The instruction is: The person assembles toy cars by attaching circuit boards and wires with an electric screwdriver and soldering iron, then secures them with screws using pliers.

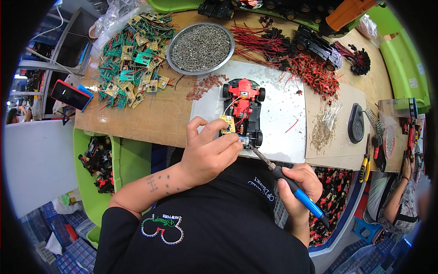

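A toy car chassis (253, 116), black with red parts and black wheels, lies on a white sheet (283, 114) in front of me. My left hand (212, 148) is closed at its near left side, fingertips on a small tan circuit board (227, 124) with thin wires running to the chassis. Some of its fingers reach down to the chassis's near end. My right hand (299, 187) grips a soldering iron (305, 201) with a blue and black handle. The iron slants up to the left, its tip at the near end of the chassis; exact contact is too small to tell.
A metal bowl (199, 49) of screws stands behind, beside heaped circuit boards (132, 59). Red wires (260, 41) and small red parts (315, 75) lie at the back right. Pliers (365, 164) rest at the right edge. Green bins (84, 155) flank the table; another person's arm (397, 196) shows far right.
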{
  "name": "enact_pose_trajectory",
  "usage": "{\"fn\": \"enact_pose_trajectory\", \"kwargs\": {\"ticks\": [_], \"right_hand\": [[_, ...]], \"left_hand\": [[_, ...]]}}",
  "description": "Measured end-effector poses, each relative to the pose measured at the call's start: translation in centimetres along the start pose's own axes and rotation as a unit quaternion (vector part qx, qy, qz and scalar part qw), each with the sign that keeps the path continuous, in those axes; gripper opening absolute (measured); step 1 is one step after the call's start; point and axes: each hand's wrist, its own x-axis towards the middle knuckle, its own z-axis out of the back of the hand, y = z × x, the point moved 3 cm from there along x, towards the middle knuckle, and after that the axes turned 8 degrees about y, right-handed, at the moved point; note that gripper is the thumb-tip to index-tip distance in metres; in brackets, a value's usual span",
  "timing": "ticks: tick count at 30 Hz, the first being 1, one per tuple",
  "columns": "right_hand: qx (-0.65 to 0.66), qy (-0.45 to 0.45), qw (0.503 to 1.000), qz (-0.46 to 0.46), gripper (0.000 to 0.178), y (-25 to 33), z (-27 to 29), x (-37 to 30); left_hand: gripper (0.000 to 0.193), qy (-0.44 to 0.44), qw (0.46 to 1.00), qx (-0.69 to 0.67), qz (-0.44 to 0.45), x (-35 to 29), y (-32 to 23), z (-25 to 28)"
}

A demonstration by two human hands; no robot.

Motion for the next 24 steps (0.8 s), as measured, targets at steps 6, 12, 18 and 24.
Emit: {"fn": "enact_pose_trajectory", "kwargs": {"ticks": [6, 12, 18, 24], "right_hand": [[-0.003, 0.008, 1.000, 0.001, 0.023, 0.0, -0.1, 0.1], [-0.013, 0.017, 1.000, 0.011, 0.023, 0.1, -0.2, 0.3], [-0.011, 0.023, 0.998, 0.052, 0.024, -0.2, 0.1, 0.4], [0.086, -0.022, 0.994, -0.065, 0.038, -1.9, -1.2, 0.1]], "left_hand": [[0.022, 0.007, 1.000, 0.004, 0.012, 0.0, -0.1, -0.1], [0.022, 0.012, 1.000, 0.008, 0.015, 0.2, -0.3, -0.1], [0.019, 0.025, 0.999, 0.039, 0.007, 0.3, -0.4, 0.0], [0.017, 0.032, 0.998, 0.052, 0.003, 0.4, -0.5, -0.1]]}}
